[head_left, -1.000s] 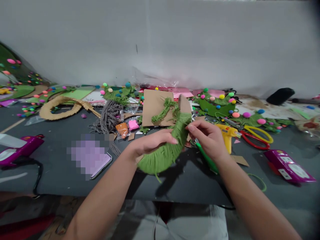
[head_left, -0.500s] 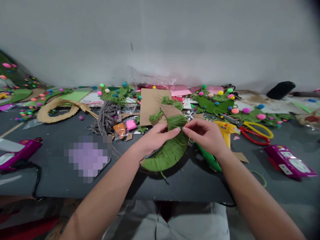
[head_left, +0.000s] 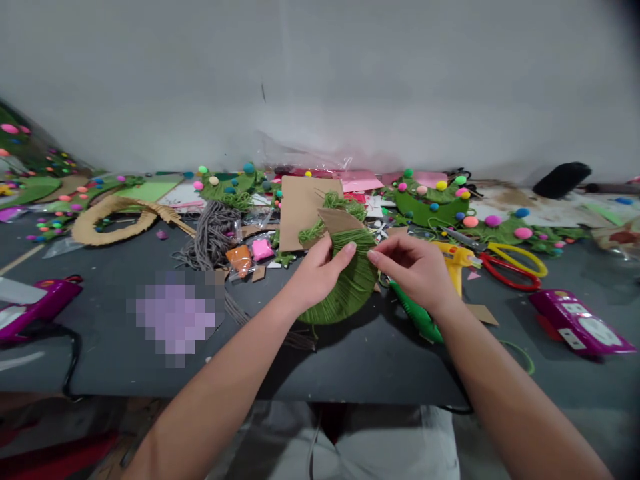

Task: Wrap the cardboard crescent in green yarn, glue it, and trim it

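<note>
My left hand [head_left: 320, 275] grips a curved cardboard piece wrapped in green yarn [head_left: 350, 283], fingers closed over its top. The bare brown cardboard end [head_left: 340, 219] sticks up behind it. My right hand [head_left: 415, 270] pinches the green yarn at the wrapped piece's right edge, thumb and fingers pressed together. Both hands hover just above the dark table [head_left: 350, 360], close together at its middle.
A yellow glue gun [head_left: 453, 263], a green tool [head_left: 417, 317] and red-yellow scissors [head_left: 515, 270] lie right of my hands. Grey yarn [head_left: 213, 233], a brown cardboard sheet [head_left: 300, 210], a woven brown ring [head_left: 113, 217], pom-pom felt pieces [head_left: 440, 207] and purple packets [head_left: 575, 323] crowd the table.
The yarn-wrapped piece has turned and moved up and back; my left hand shifted from its side to over its top. My right hand stays pinched at its right edge.
</note>
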`<state>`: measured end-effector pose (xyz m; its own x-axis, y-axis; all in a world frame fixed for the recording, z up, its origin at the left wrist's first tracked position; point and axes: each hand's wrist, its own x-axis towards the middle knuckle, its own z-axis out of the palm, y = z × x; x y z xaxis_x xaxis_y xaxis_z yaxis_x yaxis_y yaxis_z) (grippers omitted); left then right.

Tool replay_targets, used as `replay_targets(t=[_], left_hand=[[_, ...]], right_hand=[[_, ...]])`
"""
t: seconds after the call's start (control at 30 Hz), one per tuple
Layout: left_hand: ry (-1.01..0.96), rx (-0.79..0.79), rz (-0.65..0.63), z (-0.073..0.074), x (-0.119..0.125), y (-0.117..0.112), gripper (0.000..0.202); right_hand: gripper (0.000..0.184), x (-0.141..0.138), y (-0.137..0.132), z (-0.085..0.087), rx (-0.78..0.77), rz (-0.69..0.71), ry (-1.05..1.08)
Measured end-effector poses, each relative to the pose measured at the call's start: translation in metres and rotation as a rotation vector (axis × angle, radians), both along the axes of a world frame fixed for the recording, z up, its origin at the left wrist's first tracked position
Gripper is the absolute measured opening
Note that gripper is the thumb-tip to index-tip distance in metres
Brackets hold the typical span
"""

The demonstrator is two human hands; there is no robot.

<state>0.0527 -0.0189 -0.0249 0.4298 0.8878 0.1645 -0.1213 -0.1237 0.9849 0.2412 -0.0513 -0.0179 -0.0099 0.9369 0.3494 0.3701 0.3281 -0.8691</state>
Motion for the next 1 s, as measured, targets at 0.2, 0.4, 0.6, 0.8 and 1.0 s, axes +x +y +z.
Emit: replay_targets(t=[0.2, 0.4, 0.6, 0.8, 1.0], left_hand=[[0.085, 0.083, 0.014, -0.004, 0.000, 0.002, 0.045], [0.031, 0.049, 0.002, 0.001, 0.000, 0.000, 0.043], [0.029, 0.024, 0.027, 0.000, -0.001, 0.001, 0.040], [0.081, 0.059, 0.149, 0.004, -0.010, 0.009, 0.044], [0.119, 0.135, 0.178, 0.010, -0.017, 0.013, 0.041]], right_hand=[[0.020, -0.001, 0.003, -0.002, 0.022, -0.029, 0.053], [0.024, 0.000, 0.003, 0.001, -0.004, -0.035, 0.096], [0.025, 0.003, 0.004, 0.001, -0.032, 0.005, 0.107], [0.030, 0.009, 0.004, 0.006, -0.051, -0.047, 0.055], [0.028, 0.016, 0.013, -0.008, 0.057, -0.224, -0.190]])
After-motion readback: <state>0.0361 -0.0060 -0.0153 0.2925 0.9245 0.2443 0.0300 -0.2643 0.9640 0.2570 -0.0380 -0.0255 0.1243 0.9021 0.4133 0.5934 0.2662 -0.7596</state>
